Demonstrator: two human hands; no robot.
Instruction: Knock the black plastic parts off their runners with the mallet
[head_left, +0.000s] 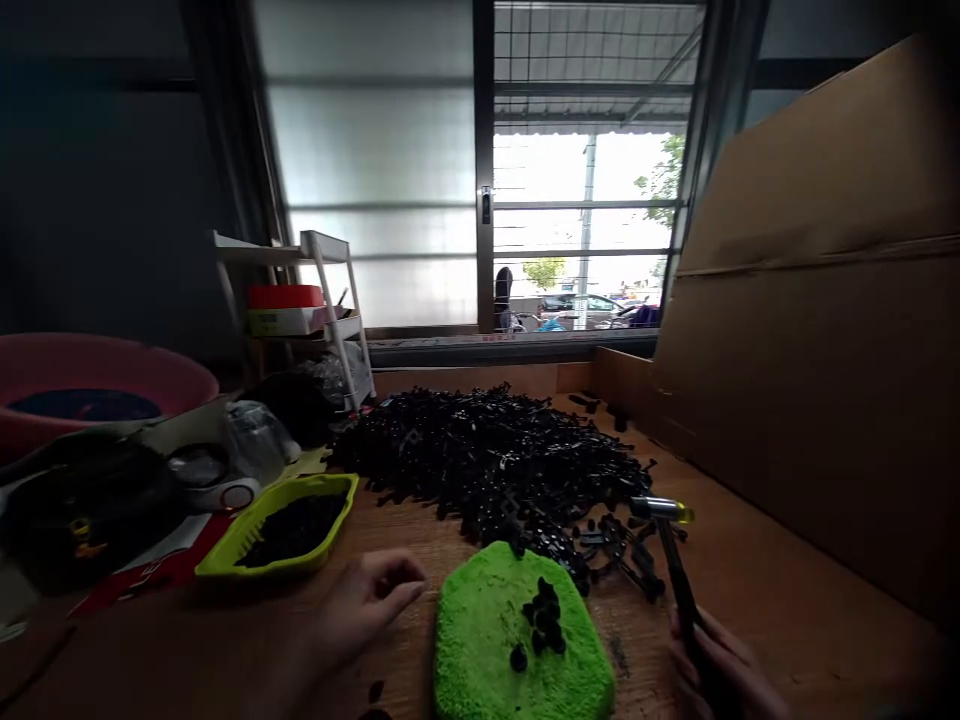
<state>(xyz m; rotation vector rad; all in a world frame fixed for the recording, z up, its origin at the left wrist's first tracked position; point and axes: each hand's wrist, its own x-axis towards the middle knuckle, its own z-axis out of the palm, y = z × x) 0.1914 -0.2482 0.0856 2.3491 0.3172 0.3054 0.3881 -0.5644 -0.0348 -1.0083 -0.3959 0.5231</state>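
My right hand point(720, 660) is wrapped round the black handle of a small hammer point(679, 560), whose head has a metal body and a yellow end. The hammer stands upright at the right of the pile. My left hand point(367, 605) is over the table, left of a bright green fuzzy pad point(480, 630). Its fingers are curled, with thumb and forefinger tips close together; anything between them is too small to make out. Several small black parts point(546, 615) lie on the pad. Behind it spreads a big heap of glossy black plastic parts point(487, 450).
A yellow basket point(217, 560) with black pieces stands left of my left hand. A tape roll point(236, 495), a plastic bag point(259, 435) and a white shelf point(330, 290) are farther left, near a pink basin point(150, 355). Tall cardboard point(810, 380) borders the right side.
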